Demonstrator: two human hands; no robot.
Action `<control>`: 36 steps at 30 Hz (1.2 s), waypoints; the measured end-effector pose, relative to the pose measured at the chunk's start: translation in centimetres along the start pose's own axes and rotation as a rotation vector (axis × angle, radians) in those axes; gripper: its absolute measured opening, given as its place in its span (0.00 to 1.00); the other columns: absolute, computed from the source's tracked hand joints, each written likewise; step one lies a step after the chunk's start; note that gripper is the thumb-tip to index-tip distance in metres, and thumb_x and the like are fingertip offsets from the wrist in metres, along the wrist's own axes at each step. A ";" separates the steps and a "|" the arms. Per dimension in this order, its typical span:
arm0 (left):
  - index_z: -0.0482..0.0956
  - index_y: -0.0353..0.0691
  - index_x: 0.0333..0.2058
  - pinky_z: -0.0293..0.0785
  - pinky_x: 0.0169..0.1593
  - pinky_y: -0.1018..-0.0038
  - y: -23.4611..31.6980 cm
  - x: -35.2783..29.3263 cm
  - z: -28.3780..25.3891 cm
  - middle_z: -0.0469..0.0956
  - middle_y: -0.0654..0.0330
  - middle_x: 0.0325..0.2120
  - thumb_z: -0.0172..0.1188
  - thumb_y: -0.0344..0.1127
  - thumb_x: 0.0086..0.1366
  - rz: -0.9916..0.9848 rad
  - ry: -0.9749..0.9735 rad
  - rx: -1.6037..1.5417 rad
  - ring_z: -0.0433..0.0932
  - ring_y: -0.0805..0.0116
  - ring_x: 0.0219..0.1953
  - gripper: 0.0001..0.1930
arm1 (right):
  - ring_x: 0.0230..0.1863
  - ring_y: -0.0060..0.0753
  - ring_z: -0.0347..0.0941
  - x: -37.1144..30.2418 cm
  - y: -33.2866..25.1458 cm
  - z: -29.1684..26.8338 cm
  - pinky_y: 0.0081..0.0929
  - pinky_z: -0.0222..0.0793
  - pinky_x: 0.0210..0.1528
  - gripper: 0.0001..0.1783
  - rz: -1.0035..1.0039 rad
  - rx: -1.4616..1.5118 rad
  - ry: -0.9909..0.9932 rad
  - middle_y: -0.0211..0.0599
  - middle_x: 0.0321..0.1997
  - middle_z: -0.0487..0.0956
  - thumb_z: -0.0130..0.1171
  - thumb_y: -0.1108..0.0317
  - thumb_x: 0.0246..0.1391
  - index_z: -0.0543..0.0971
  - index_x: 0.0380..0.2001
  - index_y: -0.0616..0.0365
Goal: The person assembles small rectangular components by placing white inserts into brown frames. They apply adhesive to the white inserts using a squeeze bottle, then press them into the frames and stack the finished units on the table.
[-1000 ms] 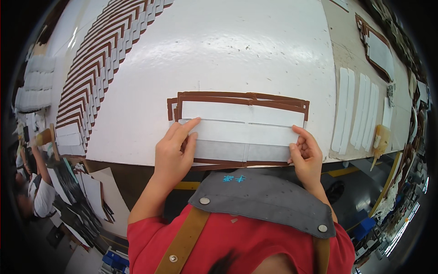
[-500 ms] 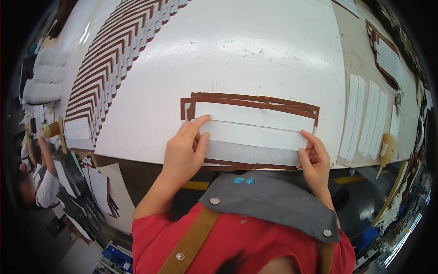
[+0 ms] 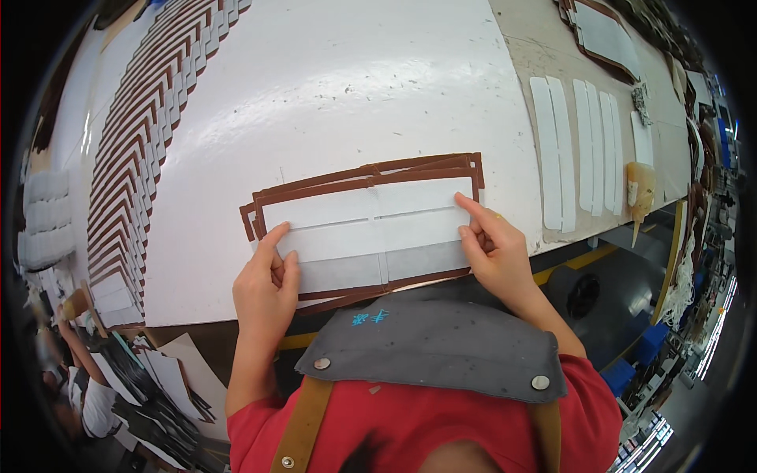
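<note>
In front of me lies a small stack of flat rectangular panels (image 3: 339,244), white with brown borders, at the table's near edge. The top panel carries pale strips across it, with a narrow seam down the middle and a greyer band along the bottom. My left hand (image 3: 266,293) touches its left end, index fingertip and thumb apart on the white surface, other fingers curled. At the right end my right hand (image 3: 498,251) rests the same way, index finger stretched onto the upper strip and thumb lower down. The panels beneath stick out unevenly at the top and left.
On the white table (image 3: 339,102), a long overlapping row of brown-edged panels (image 3: 138,154) runs along the left. White strips (image 3: 554,154), a yellowish glue bottle (image 3: 639,193) and another brown-edged stack (image 3: 607,39) are to the right. A co-worker's arm (image 3: 79,355) shows at far left.
The view has turned, so the stack appears farther left and tilted. Both hands remain at the ends of the top panel.
</note>
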State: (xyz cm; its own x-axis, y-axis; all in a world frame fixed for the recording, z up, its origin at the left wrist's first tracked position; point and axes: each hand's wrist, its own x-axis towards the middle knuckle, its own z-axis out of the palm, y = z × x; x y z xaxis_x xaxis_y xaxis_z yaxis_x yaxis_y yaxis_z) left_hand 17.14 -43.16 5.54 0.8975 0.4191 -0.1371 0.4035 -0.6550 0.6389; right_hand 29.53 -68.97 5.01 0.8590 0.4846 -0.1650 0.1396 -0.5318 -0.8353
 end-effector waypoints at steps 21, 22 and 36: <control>0.78 0.44 0.37 0.58 0.43 0.70 1.6 1.2 3.7 0.72 0.65 0.34 0.61 0.25 0.48 0.540 0.035 0.107 0.69 0.66 0.37 0.15 | 0.40 0.35 0.64 7.9 -2.5 3.4 0.33 0.57 0.43 0.08 -0.452 -0.327 -0.066 0.34 0.33 0.70 0.59 0.73 0.44 0.74 0.31 0.55; 0.78 0.45 0.37 0.58 0.43 0.70 1.7 1.2 3.7 0.73 0.66 0.34 0.61 0.24 0.48 0.549 0.036 0.121 0.69 0.66 0.37 0.15 | 0.40 0.35 0.64 7.9 -2.5 3.4 0.33 0.56 0.43 0.07 -0.444 -0.317 -0.073 0.33 0.33 0.70 0.59 0.73 0.44 0.75 0.31 0.55; 0.80 0.50 0.39 0.57 0.43 0.71 1.5 1.0 3.9 0.72 0.69 0.35 0.61 0.24 0.44 0.597 0.055 0.194 0.68 0.68 0.37 0.20 | 0.37 0.34 0.62 8.5 -1.6 4.0 0.32 0.55 0.40 0.08 -0.628 -0.369 0.008 0.31 0.31 0.68 0.59 0.74 0.39 0.71 0.25 0.54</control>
State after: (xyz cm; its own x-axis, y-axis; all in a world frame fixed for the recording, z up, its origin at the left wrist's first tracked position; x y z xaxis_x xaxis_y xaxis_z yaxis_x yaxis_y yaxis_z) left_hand 19.37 -46.20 3.43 0.9696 -0.0257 0.2434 -0.1349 -0.8860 0.4437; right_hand 34.58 -61.22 2.86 0.5653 0.7713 0.2925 0.7635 -0.3550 -0.5395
